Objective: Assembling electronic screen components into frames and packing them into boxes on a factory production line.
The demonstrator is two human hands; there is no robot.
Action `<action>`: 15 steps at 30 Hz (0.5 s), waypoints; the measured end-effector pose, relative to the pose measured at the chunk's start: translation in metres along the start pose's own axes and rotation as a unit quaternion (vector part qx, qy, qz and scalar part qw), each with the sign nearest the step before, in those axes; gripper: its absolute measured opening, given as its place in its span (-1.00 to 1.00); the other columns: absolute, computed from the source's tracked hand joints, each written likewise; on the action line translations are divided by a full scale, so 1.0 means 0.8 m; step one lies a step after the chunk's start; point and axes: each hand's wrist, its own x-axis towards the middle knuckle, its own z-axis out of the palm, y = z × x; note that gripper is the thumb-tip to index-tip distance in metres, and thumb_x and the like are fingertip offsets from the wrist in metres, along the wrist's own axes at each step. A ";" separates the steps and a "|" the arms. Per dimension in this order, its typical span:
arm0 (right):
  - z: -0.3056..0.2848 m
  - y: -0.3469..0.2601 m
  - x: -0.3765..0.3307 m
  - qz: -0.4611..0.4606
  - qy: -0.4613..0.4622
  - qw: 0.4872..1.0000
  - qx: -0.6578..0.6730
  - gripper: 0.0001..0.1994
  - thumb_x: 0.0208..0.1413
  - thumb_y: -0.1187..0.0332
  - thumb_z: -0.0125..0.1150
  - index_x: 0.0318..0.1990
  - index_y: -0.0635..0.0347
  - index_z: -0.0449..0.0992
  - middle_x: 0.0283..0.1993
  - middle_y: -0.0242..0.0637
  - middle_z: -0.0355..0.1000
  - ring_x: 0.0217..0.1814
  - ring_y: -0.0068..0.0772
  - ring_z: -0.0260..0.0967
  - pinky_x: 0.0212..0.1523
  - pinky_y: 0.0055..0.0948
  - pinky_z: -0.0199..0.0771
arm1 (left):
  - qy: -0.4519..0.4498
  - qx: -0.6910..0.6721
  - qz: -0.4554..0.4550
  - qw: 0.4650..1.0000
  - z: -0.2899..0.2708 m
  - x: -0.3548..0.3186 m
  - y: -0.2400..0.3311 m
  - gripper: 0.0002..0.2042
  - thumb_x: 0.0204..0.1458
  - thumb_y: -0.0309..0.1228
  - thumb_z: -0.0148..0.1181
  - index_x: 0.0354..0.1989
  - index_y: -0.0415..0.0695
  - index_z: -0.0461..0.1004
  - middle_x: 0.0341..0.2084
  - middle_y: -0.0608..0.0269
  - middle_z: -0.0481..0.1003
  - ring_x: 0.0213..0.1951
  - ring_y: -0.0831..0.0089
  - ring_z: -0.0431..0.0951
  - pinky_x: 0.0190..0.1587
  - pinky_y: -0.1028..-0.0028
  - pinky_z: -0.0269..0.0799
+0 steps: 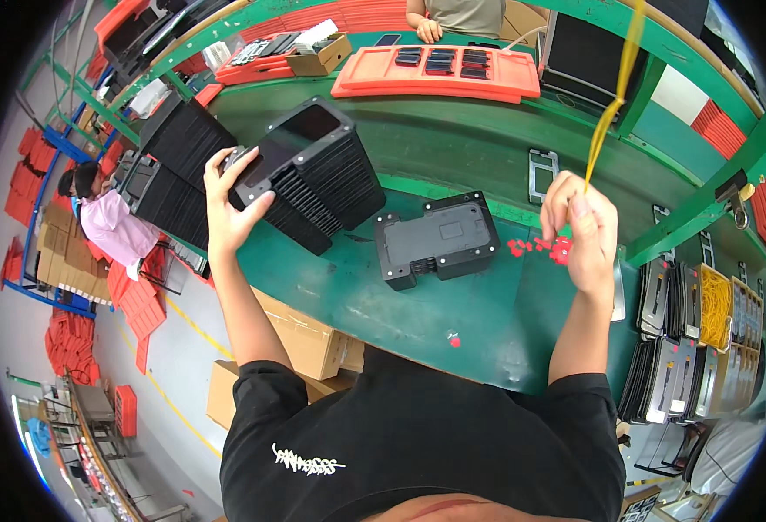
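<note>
Now left hand [231, 204] grips top black tray [292, 148] of stack; right hand [585, 228] pinches yellow strip [608, 104].

Dark green flat counter [453, 143]. Black stack of rectangular plastic trays [318, 178] near its left edge, black moulded plastic block [440, 239] mid-counter. Small red plastic bits [540, 247] towards the right edge. Thin yellow strip [614, 87] hanging above. Long orange plastic tray [440, 84] at the far edge, black inserts. Black T-shirt [426, 444], white graphic.

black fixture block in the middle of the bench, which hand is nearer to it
Right, narrowly. The right hand pinches a yellow strip just right of the black fixture block; the left hand grips the tray stack farther left.
</note>
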 end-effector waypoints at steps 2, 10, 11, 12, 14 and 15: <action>-0.004 -0.005 0.001 0.011 0.018 1.000 -0.019 -0.57 0.44 0.09 -0.07 -0.37 0.27 0.40 -0.34 -0.27 0.36 -0.52 -0.55 0.28 -0.51 -0.55 0.25 | -0.043 -0.072 -0.038 0.996 0.011 -0.007 -0.024 -0.30 -0.20 -0.16 0.37 0.24 -0.09 0.51 0.21 -0.04 0.32 0.26 0.06 0.33 0.36 0.16 0.17; 0.020 -0.041 0.000 0.003 0.279 0.926 -0.256 -0.66 0.37 0.44 0.07 0.24 0.34 0.36 0.05 -0.18 0.46 -0.45 -0.66 0.31 -0.45 -0.66 0.27 | 0.100 -0.113 -0.011 0.988 0.001 -0.001 0.066 -0.52 -0.10 -0.38 0.38 0.07 -0.20 0.56 0.05 0.02 0.44 0.09 0.18 0.46 0.20 0.28 0.33; 0.018 -0.043 -0.005 -0.017 0.295 0.929 -0.222 -0.66 0.34 0.48 0.09 0.23 0.35 0.36 0.05 -0.16 0.46 -0.45 -0.65 0.32 -0.45 -0.66 0.27 | 0.152 -0.111 0.008 0.982 -0.007 0.001 0.098 -0.57 -0.12 -0.42 0.38 0.00 -0.21 0.58 -0.02 0.04 0.49 0.03 0.19 0.51 0.15 0.29 0.38; 0.016 -0.045 -0.011 -0.034 0.309 0.932 -0.186 -0.65 0.31 0.52 0.11 0.22 0.36 0.37 0.05 -0.14 0.46 -0.46 -0.64 0.32 -0.46 -0.65 0.27 | 0.108 -0.184 0.060 0.975 -0.014 0.001 0.132 -0.68 -0.13 -0.46 0.36 -0.12 -0.19 0.59 -0.15 0.10 0.53 -0.12 0.20 0.55 0.01 0.30 0.45; 0.003 -0.048 -0.024 -0.071 0.306 0.928 -0.201 -0.67 0.32 0.50 0.10 0.20 0.38 0.37 0.06 -0.09 0.46 -0.47 -0.61 0.32 -0.46 -0.64 0.27 | 0.050 -0.291 0.273 0.915 -0.013 0.023 0.209 -0.79 -0.22 -0.59 0.30 -0.38 -0.22 0.43 -0.55 0.18 0.40 -0.55 0.33 0.41 -0.48 0.32 0.32; 0.001 -0.044 -0.026 -0.090 0.292 0.929 -0.209 -0.67 0.32 0.49 0.09 0.19 0.40 0.37 0.05 -0.06 0.47 -0.47 -0.59 0.31 -0.44 -0.63 0.28 | 0.113 -0.260 0.302 0.910 -0.005 0.016 0.243 -0.77 -0.37 -0.59 0.34 -0.51 -0.13 0.42 -0.64 0.33 0.30 -0.68 0.34 0.28 -0.63 0.32 0.16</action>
